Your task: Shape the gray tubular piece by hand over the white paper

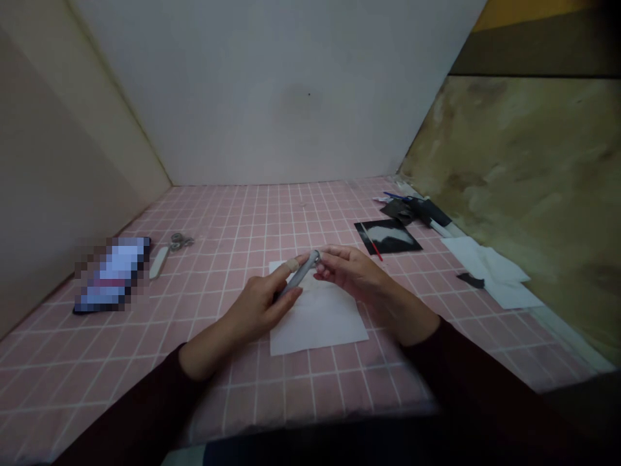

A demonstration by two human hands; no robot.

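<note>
grey pen (299, 275), white paper (320, 317), pink grid-pattern tbl (272, 213), blk card (388, 236).

- Slim grey pen-shaped tool (299, 275): smooth, dull metal-like sheen.
- White paper sheet (320, 317): matt, flat.
- Pink grid-patterned table cover (242, 213): smooth, faintly glossy.
- Small scissors (167, 252) at nine o'clock: shiny metal handles.
- Black card (388, 236) at two o'clock: glossy.

Scissors (169, 251) left of paper (320, 320) (phone (112, 274) beside).

Much of the tabletop scene is obscured or unreadable

A flat object (112, 274) at left is masked by pixelation; the grey tool's (299, 276) lower end is hidden inside the left hand (257, 304), both sleeves are cut off by the bottom edge, and the dark clutter (412, 210) at far right is too small to identify.
</note>
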